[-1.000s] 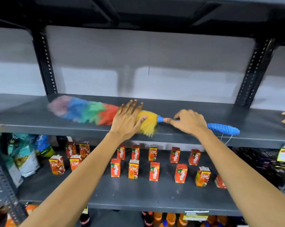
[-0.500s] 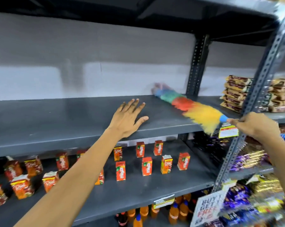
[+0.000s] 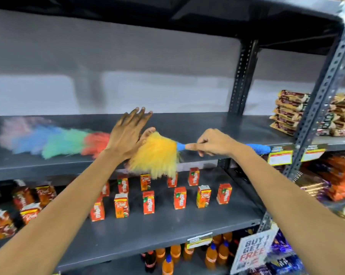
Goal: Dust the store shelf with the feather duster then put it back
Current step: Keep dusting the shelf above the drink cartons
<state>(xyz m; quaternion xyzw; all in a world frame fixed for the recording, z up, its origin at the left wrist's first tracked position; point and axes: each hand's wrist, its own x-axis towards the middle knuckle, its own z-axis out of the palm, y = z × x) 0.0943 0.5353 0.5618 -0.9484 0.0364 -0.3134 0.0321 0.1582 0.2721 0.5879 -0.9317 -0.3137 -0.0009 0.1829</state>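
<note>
A rainbow feather duster (image 3: 56, 141) lies along the grey store shelf (image 3: 207, 124), its pink tip at the left and its yellow tuft hanging over the front edge. My right hand (image 3: 213, 142) is shut on the duster's blue handle, forefinger pointing along it toward the feathers. My left hand (image 3: 128, 133) rests flat on the shelf with fingers spread, in front of the red and yellow feathers and hiding part of them. The feathers are blurred with motion.
Small red juice cartons (image 3: 148, 202) stand in rows on the shelf below. Orange drink bottles (image 3: 211, 257) fill the bottom level. Stacked snack packets (image 3: 290, 114) sit at the right past a slotted steel upright (image 3: 318, 108). A "buy 1 get 1 free" sign (image 3: 253, 253) hangs low right.
The duster has swept from the shelf's right end back leftward across it, my right hand moving left with it. My left hand stayed flat on the shelf.
</note>
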